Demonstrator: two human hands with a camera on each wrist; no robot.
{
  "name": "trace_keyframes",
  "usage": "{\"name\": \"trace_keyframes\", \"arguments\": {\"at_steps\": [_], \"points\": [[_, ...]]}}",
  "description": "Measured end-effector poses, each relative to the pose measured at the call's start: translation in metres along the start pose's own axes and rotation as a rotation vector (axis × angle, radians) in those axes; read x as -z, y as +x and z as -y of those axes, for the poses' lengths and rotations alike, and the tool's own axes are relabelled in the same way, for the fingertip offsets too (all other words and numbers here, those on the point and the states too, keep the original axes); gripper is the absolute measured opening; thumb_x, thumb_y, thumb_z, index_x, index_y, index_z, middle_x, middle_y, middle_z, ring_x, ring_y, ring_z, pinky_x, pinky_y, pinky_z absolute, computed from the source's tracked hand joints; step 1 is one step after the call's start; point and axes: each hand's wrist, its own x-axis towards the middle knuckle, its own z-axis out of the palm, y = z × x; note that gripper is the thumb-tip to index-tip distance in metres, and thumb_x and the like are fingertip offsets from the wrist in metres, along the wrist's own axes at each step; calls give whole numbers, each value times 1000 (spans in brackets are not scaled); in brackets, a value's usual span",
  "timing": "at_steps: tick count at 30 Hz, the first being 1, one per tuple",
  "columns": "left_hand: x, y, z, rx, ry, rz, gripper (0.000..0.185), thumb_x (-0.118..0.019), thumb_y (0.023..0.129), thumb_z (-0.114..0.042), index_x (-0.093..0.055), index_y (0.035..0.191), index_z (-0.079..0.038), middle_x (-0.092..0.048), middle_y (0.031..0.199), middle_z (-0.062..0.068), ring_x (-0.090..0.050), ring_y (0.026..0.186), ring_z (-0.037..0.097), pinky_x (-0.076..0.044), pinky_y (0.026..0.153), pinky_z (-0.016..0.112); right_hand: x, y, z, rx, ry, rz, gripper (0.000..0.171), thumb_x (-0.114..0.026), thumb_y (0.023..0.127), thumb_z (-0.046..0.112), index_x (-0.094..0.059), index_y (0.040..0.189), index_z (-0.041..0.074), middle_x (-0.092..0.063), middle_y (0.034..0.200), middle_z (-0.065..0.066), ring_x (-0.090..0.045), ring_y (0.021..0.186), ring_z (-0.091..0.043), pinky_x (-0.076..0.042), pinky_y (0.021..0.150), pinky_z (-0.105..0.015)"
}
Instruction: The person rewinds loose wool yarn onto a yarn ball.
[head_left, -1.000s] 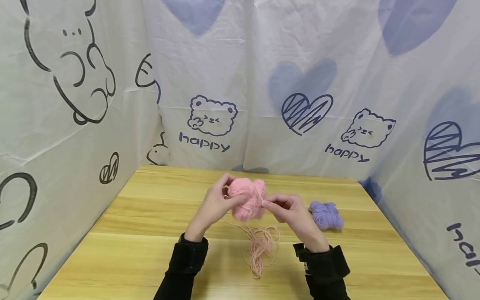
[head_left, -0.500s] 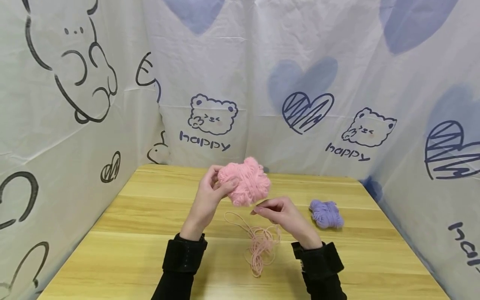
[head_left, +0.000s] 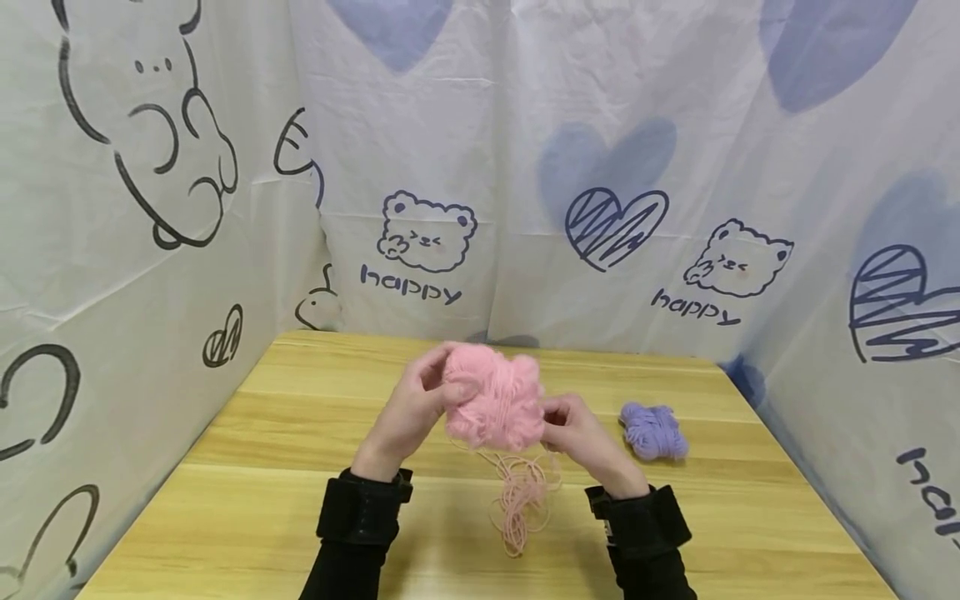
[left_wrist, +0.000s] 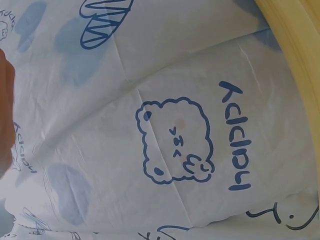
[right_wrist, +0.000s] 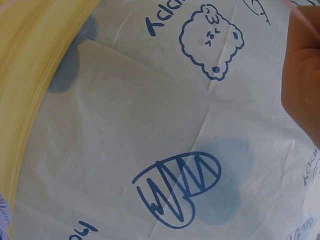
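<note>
In the head view my left hand (head_left: 420, 400) grips a fluffy pink yarn ball (head_left: 495, 398) held above the wooden table (head_left: 300, 467). Right beside the ball, at its lower right edge, my right hand (head_left: 573, 427) has its fingers curled and pinches a pink strand. A loose tangle of pink yarn (head_left: 521, 500) hangs from the ball and lies on the table between my wrists. The left wrist view catches only an edge of my left hand (left_wrist: 5, 115); the right wrist view shows part of my right hand (right_wrist: 302, 80) with a pink strand (right_wrist: 300, 12) at the top corner.
A small purple yarn bundle (head_left: 652, 431) lies on the table to the right of my right hand. White cloth with bears and hearts (head_left: 600, 167) walls the table in on the left, the back and the right.
My left hand lowered the pink ball slightly. My right hand moved up and left to the ball's lower right edge.
</note>
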Motion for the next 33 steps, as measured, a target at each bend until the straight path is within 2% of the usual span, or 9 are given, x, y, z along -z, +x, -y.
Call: {"name": "trace_keyframes", "arguments": {"at_steps": [3,7,9,12,15,21,28,33], "points": [[-1,-2,0,21,30,123,44,-64,80,-3,-57,123,-8,-63,107,3,-61,92,13,-55,81,28,1,-1,0,-39,6,-26,22,-50,91,1,-63,83,16,-43,64,9,-36,53,-2,-30,47,-22],[-3,-1,1,62,124,234,44,-69,78,-5,-59,122,-2,-64,104,6,-61,91,15,-56,79,30,1,-1,2,-88,27,-87,13,-54,96,15,-62,86,14,-53,72,9,-44,58,-2,-39,52,-16],[-3,0,3,79,188,252,44,-71,78,-5,-60,120,-3,-64,104,6,-61,92,16,-56,80,31,0,-2,4,-85,39,-119,17,-56,97,23,-61,87,12,-52,72,7,-44,57,-3,-37,51,-18],[-4,1,7,93,284,254,41,-73,78,-6,-62,118,-5,-64,103,7,-60,92,17,-55,81,31,0,-4,8,-61,45,-162,22,-56,97,27,-59,86,9,-44,66,5,-37,55,-7,-31,50,-24],[-4,3,10,106,374,201,38,-74,78,-8,-62,115,-9,-63,101,7,-59,89,17,-54,78,29,-1,-7,12,-4,57,-196,23,-54,98,24,-56,89,3,-38,63,2,-32,54,-14,-26,51,-32],[-3,8,14,115,467,-26,35,-76,78,-14,-61,110,-12,-61,100,8,-56,82,17,-51,70,27,-4,-10,20,96,56,-238,18,-55,97,15,-61,95,-2,-39,63,2,-32,55,-17,-28,50,-32],[-6,10,12,101,340,-229,35,-74,82,-16,-55,112,-13,-56,111,10,-64,93,21,-56,77,36,-6,-9,20,107,-47,-138,19,-61,93,14,-70,98,-2,-48,64,6,-38,55,-10,-34,48,-30],[-5,11,11,24,207,-304,33,-69,86,-14,-51,114,-11,-55,117,8,-62,96,19,-57,80,32,-8,-6,18,48,-87,-60,21,-64,92,16,-72,99,-1,-54,65,4,-42,56,-10,-37,49,-26]]}}
